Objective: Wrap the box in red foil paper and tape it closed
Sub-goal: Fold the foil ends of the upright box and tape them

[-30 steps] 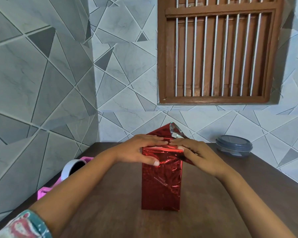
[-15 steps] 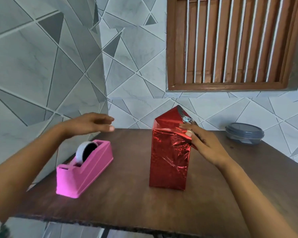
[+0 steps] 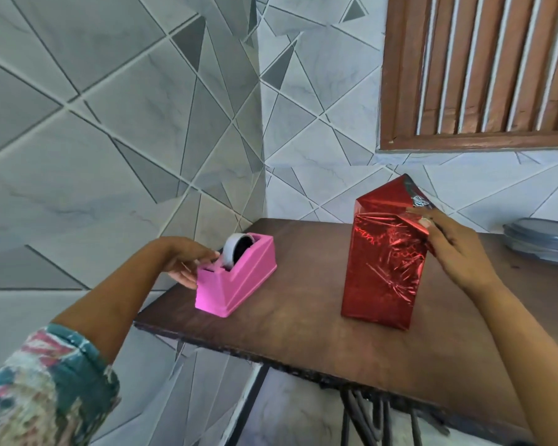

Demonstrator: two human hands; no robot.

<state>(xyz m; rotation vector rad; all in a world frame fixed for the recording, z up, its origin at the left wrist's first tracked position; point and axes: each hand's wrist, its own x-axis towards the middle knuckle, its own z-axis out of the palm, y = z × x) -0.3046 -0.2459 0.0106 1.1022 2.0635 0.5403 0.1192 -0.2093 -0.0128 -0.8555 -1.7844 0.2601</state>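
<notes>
Tall box wrapped in red foil paper [image 3: 384, 262] stood upright on brown wooden table [image 3: 303, 320]; top fold pinched by right hand [image 3: 455, 252]. Pink plastic tape dispenser [image 3: 239, 284] touched by left hand [image 3: 184, 262]; grip cannot be told.

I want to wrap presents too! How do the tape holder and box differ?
The tape holder is matte pink; the box is shiny red. The tape holder is low; the box stands tall. Left hand is at the tape holder; right hand pinches the box's foil. Both sit on the table.
</notes>
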